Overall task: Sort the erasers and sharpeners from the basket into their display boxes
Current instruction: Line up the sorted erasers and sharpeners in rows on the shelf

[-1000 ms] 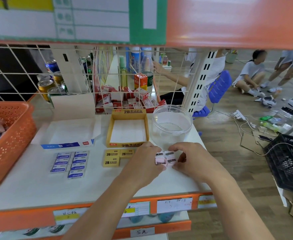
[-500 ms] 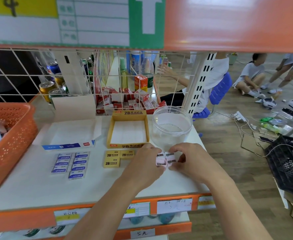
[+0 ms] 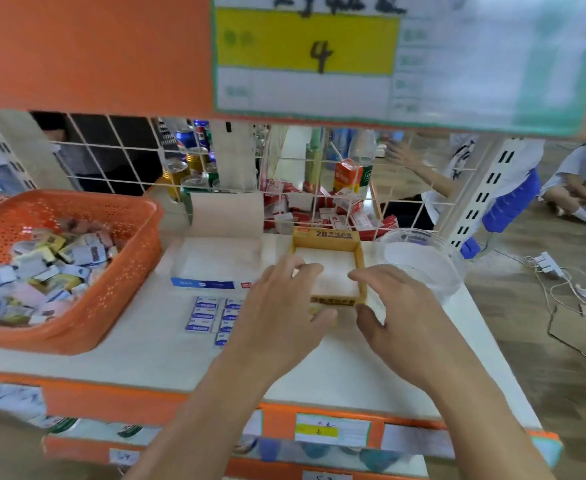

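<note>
Erasers and sharpeners [image 3: 42, 268], mixed small packs, sit heaped in the orange basket [image 3: 128, 244], well left of the yellow display box [image 3: 326, 236]. That box is open-topped with its white floor showing and "2B" on the back wall. Just left of it is the blue-and-white display box [image 3: 215, 282], also open; can't tell if the two touch. Front-left of the yellow box, blue-labelled erasers [image 3: 204, 315] lie flat in two columns on the shelf [image 3: 139, 341], apart from the basket. Over the yellow box's front-left corner hovers the left hand [image 3: 281, 317], fingers [image 3: 305, 269] loosely curved and spread, gripping nothing. Over the front-right corner the right hand [image 3: 402, 317] has the same pose: fingers apart, thumb opposed, palm side hidden. The hands are near each other, not touching. Just right of the yellow box stands a clear round jar [image 3: 423, 265]. Behind the box is a wire grid [image 3: 111, 157], with red-and-white cartons [image 3: 319, 209] and drink cans [image 3: 194, 164] beyond it. The frame is motion-blurred and the other labels are unreadable.
</note>
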`<state>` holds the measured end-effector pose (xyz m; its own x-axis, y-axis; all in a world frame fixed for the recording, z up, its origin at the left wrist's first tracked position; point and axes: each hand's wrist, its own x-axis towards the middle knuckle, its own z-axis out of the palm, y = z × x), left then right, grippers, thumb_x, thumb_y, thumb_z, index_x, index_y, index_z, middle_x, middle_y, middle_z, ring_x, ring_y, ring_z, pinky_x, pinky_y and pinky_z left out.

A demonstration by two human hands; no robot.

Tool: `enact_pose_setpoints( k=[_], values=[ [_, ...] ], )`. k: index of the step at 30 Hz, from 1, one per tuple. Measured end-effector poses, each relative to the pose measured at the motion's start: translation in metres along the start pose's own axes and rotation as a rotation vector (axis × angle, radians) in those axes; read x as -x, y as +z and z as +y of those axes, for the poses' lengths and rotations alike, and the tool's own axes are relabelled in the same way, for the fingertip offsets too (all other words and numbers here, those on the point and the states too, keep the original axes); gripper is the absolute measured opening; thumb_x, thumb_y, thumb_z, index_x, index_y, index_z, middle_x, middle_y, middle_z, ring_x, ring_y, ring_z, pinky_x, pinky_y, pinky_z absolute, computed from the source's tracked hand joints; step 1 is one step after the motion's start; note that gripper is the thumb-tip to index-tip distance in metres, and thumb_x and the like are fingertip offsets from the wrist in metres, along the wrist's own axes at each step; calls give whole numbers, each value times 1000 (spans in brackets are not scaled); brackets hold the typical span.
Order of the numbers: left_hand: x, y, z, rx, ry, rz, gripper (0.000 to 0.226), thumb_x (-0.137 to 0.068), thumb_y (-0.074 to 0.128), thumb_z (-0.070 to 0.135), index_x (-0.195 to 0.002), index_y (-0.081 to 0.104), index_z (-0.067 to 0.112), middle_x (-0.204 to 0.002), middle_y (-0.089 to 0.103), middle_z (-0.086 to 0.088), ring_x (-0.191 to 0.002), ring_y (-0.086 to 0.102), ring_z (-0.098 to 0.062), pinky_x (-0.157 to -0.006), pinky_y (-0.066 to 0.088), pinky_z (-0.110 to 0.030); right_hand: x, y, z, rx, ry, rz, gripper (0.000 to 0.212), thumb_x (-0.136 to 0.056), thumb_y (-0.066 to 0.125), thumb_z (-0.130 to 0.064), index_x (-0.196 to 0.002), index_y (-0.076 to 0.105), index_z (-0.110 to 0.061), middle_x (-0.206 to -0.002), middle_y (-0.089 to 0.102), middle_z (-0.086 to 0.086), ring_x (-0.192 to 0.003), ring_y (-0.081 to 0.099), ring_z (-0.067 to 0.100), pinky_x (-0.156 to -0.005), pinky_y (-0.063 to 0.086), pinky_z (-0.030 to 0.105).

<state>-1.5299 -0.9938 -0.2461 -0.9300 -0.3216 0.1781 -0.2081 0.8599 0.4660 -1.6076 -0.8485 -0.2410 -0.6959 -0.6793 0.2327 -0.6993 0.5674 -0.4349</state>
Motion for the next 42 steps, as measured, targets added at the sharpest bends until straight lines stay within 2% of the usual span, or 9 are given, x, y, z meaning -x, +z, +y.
enact_pose_setpoints(
  k=[5,8,14,20,24,28,34,38,42],
  values=[
    [31,-64,-74,-138,-183,149,55,-90,56,44,-140,38,30,-143,33,8,-133,31,-14,-110,29,-35,-37,32,-70,-13,-99,-60,49,-91,56,-20,-138,44,-25,-140,43,-2,-127,40,17,-99,39,25],
    [51,-101,-115,-164,-246,200,52,-87,60,42,-135,46,29,-137,41,8,-126,42,-18,-103,38,-39,-60,54,-118,-16,-187,-92,48,-93,53,-24,-139,41,-25,-138,43,-2,-125,39,18,-99,39,29],
    [75,-161,-198,-138,-413,169,41,-93,55,31,-134,51,27,-134,50,8,-119,50,-15,-92,40,-28,-110,99,-213,-29,-363,-210,44,-95,50,-32,-138,43,-24,-133,47,-2,-120,44,17,-98,34,28],
    [65,-189,-270,-206,-491,-67,38,-94,57,26,-131,54,31,-132,57,2,-112,58,-17,-90,47,-28,-156,144,-274,68,-311,-365,28,-93,50,-20,-120,58,-20,-112,61,1,-88,57,18,-75,50,32],
    [49,-186,-288,-176,-419,-257,37,-89,60,15,-120,60,35,-124,59,0,-103,59,-19,-87,52,-35,-177,171,-293,351,-219,-549,5,-88,54,-15,-88,58,-12,-83,59,6,-70,57,22,-69,56,37],
    [44,-183,-295,-144,-341,-241,17,-88,62,19,-102,68,27,-104,61,6,-88,63,-13,-74,54,-32,-183,183,-293,450,-221,-624,23,-84,57,-7,-63,47,-11,-66,52,5,-57,49,19,-53,47,33],
    [51,-187,-289,75,-218,45,7,-91,60,32,-87,66,30,-67,59,10,-56,55,-7,-50,42,-20,-175,163,-288,-37,-91,-406,20,-96,44,-21,-108,59,-16,-92,62,1,-78,60,17,-67,49,31],
    [49,-188,-260,300,-134,131,12,-88,63,31,-93,61,42,-74,63,5,-71,58,-6,-65,47,-21,-152,139,-264,-602,36,-161,12,-90,59,-21,-94,67,-30,-81,65,-6,-76,69,20,-64,56,33],
    [42,-176,-221,491,-44,129,14,-84,68,25,-86,69,39,-68,67,14,-57,62,-5,-47,47,-21,-126,111,-226,-816,191,-93,26,-80,73,-4,-98,70,-23,-87,64,-2,-74,71,30,-75,59,44]
  ],
)
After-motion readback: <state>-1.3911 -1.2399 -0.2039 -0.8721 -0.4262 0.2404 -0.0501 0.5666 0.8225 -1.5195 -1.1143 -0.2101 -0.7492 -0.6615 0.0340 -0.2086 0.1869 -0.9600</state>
